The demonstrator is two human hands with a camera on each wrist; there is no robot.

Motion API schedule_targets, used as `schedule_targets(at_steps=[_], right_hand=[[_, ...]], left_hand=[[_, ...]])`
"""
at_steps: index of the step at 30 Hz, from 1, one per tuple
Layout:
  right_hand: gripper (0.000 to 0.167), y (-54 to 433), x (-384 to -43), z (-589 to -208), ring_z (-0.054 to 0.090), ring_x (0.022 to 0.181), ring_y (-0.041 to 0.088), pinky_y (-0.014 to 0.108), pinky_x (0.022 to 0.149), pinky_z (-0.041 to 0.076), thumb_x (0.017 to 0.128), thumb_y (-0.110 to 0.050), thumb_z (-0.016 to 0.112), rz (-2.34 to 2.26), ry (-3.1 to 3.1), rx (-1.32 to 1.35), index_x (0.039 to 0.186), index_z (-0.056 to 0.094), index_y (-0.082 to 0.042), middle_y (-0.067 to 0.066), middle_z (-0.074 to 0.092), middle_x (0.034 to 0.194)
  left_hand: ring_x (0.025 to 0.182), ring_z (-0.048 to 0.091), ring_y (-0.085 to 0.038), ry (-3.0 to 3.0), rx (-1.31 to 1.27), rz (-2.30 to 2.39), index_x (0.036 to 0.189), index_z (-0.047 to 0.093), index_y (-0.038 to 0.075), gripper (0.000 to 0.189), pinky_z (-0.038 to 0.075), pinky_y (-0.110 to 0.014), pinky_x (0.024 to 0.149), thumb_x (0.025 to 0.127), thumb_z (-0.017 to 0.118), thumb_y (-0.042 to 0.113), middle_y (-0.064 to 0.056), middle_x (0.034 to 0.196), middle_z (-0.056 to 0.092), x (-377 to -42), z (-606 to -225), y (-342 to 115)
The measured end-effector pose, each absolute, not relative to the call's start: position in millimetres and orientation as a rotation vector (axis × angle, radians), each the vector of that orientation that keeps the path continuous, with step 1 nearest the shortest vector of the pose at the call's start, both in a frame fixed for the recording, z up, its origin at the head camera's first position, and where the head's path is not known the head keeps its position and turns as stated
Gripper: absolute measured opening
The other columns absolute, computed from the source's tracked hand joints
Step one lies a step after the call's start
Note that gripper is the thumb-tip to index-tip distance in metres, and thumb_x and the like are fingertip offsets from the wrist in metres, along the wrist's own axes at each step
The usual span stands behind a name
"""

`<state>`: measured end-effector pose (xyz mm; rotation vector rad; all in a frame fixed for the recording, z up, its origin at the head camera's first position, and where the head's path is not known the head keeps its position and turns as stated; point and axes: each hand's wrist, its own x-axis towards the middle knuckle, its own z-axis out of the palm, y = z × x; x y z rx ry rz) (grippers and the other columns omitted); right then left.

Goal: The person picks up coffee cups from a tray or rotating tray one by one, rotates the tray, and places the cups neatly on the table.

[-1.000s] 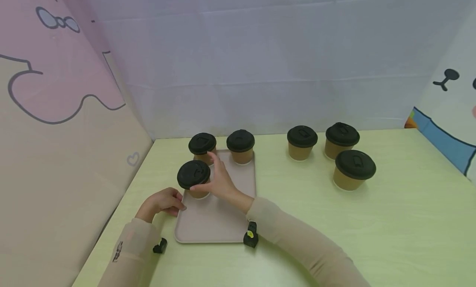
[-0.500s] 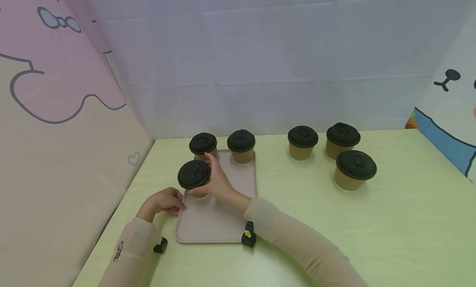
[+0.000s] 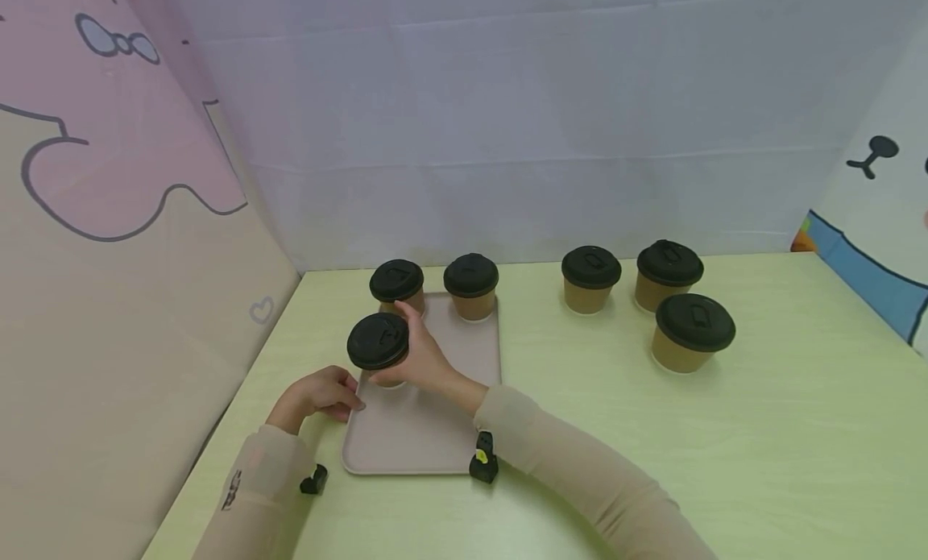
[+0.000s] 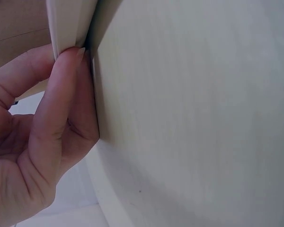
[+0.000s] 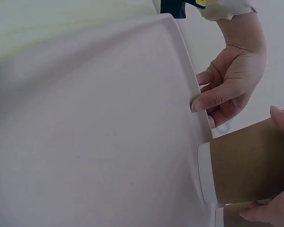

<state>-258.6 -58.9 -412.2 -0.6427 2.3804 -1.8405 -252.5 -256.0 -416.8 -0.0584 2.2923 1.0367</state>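
A light pinkish tray (image 3: 420,439) lies on the table at the left. My left hand (image 3: 319,395) pinches its left rim; in the left wrist view the thumb and fingers of that hand (image 4: 42,123) meet at the tray edge (image 4: 71,23). At the tray's left side, my right hand (image 3: 426,358) grips a brown paper coffee cup (image 3: 379,341) with a black lid. The right wrist view shows the base of this cup (image 5: 251,163) close against the tray. Two more lidded cups stand at the tray's far end, one left (image 3: 396,280) and one right (image 3: 471,286).
Three similar lidded cups stand on the table to the right: one at the back (image 3: 590,278), another beside it (image 3: 669,274), and one nearer (image 3: 692,333). A pale curtain (image 3: 536,141) hangs behind the table; printed cloth (image 3: 145,302) walls the left side.
My right hand's fingers have drawn in closer around the cup, and its wrist has shifted slightly left. The cup, tray and left hand show no clear movement.
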Motion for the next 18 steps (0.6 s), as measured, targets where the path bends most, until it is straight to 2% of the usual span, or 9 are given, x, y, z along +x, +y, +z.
schedule_targets(at_steps=[18], right_hand=[[0.108,-61.5,-261.2,-415.5,0.036,0.132,0.025,0.045,0.110,0.027,0.062,-0.008,0.084,-1.776,2.408,-0.676,0.144,0.013,-0.009,0.013,0.036,0.143]], left_hand=[[0.058,0.055,-0.008,2.288,-0.053,1.042,0.085,0.048,0.000,0.018,0.051,-0.021,0.057,0.077,0.064,-0.001,-0.003,0.075,0.050,-251.9,-415.3,-255.4]])
